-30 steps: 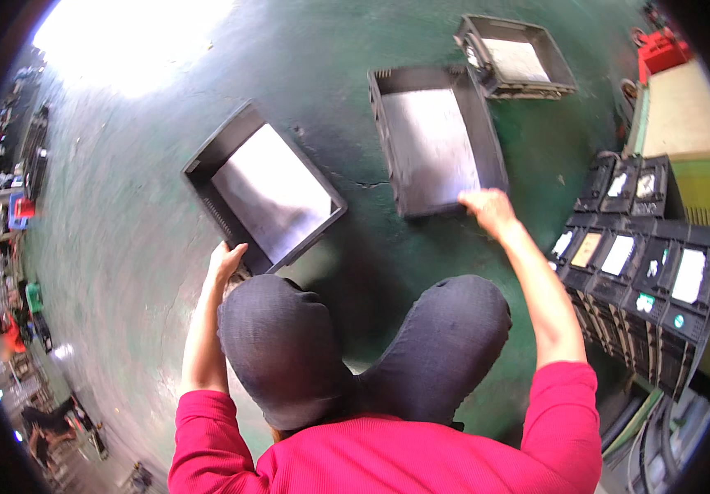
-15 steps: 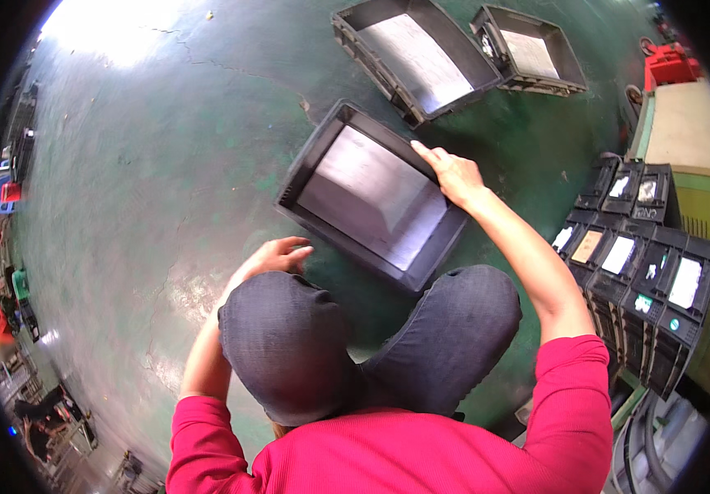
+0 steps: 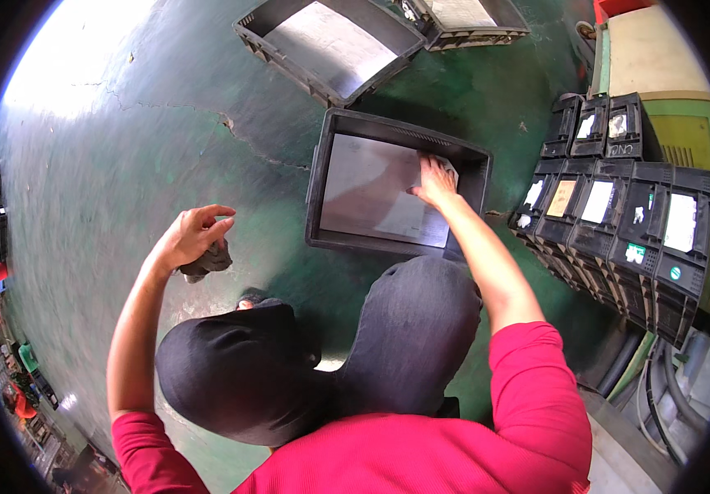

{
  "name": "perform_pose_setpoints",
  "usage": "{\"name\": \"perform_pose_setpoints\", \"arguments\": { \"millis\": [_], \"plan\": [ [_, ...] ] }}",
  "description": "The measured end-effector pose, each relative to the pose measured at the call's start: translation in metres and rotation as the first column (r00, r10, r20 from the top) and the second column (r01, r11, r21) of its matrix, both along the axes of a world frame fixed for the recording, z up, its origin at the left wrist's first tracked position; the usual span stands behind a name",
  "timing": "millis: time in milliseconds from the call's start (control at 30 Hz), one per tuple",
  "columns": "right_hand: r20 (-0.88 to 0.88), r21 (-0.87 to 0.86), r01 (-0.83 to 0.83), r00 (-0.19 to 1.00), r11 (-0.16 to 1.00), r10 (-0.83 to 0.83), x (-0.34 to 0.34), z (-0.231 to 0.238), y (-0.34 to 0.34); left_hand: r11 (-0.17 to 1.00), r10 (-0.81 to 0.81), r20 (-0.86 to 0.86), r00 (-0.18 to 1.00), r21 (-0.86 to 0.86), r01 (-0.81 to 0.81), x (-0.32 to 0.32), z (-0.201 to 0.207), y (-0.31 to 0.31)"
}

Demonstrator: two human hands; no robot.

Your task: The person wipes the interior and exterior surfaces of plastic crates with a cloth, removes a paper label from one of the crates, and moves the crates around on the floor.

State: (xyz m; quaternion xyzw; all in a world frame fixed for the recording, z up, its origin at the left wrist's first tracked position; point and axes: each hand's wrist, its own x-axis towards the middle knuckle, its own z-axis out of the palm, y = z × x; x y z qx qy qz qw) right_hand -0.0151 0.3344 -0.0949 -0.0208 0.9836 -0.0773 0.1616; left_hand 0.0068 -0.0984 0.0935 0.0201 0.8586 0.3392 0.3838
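A black plastic crate (image 3: 400, 252) sits on the floor in front of my knees, with a flat pale sheet (image 3: 363, 185) covering most of its bottom. My right hand (image 3: 435, 179) reaches inside, near the crate's right end. Its fingers are stretched over the sheet, the thumb apart, and a small whitish edge shows beside them. Off to the left of the crate, my left hand (image 3: 197, 235) is closed on a crumpled dark grey cloth (image 3: 209, 262), which hangs below the fingers above the floor. Part of the cloth is hidden by the hand.
Beyond the crate lie two more crates, a larger one (image 3: 334, 89) and another (image 3: 478, 37) touching it, each with a pale sheet inside. Stacked black crates (image 3: 618, 218) with labels stand at the right, beside a green cabinet (image 3: 688, 132). Cluttered shelving lines the far left.
The crate has turned from slanted to nearly square before me. My right hand has gone from its rim to its inside. My left hand has moved left, and the cloth now shows in it.
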Motion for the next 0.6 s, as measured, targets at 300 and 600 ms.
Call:
{"name": "perform_pose_setpoints", "arguments": {
  "millis": [300,600],
  "plan": [
    [-0.071,0.001,-0.107,0.992,0.994,0.107,0.014,-0.019,0.015,0.951,-0.284,-0.036,0.958,-0.139,0.277,-0.035,-0.002,0.052],
    [0.006,-0.059,0.067,0.998,0.996,-0.067,-0.016,-0.015,0.017,0.900,-0.387,0.048,0.921,-0.199,0.388,-0.044,-0.016,0.097]
  ]
}}
